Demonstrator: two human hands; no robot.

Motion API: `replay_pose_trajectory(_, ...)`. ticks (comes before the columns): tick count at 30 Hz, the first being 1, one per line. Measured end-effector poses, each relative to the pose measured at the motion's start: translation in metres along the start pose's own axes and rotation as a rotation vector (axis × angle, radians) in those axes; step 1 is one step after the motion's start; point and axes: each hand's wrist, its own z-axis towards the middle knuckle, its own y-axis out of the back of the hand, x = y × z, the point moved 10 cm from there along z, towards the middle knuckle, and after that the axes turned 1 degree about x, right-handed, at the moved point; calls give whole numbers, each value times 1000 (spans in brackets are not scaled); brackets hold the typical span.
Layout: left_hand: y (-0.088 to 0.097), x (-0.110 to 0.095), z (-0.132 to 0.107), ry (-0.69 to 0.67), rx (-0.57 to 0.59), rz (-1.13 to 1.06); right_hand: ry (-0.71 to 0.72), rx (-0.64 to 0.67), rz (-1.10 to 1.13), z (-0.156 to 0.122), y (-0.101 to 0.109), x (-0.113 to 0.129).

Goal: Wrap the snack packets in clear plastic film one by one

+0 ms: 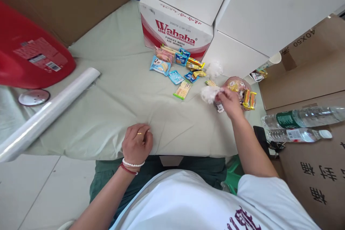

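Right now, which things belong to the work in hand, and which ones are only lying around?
In hand: right hand pinching crumpled plastic; filled snack bag beside it; loose snack packets on the cloth.
Lying about: film roll; red casing; Wahaha box; two water bottles; left hand, resting on the cloth edge.

sm white plastic bag [208, 94], crumpled, pinched

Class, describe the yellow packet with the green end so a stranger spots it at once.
Find the red-and-white Wahaha box on the green cloth; snack packets lie before it. At their near edge lies the yellow packet, the only one with a green end.
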Motion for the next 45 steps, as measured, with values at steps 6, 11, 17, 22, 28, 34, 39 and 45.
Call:
replay_pose_trajectory(6,-53,-10,-17,664,274,-727,-254,161,557,-137,-75,-31)
replay_pose_trajectory(11,-111,-72,-31,748,700,-1007,-252,227,558,-169,-99,-27)
replay_pose_trajectory(17,-103,-57,-30,704,551,-665,-349,107,759,-165,-102,-26)
replay_pose_trajectory(22,-91,-53,-33,743,441,-688,-315,220,664,-175,-130,-13)
replay_pose_trajectory(28,-101,-38,-47,1144,330,-1213,-443,254,895,-182,-130,-21)
replay_pose_trajectory(34,-107,-49,-50,1191,375,-1353,-503,247,981,-194,-122,-25)
replay_pose_trajectory(39,-104,-72,-48,926,503,-1268,-547,157,1019,-195,-117,-29)
replay_pose_trajectory(45,-73,-95,-21,277,427,-532,-550,174,965,-194,-116,-27)
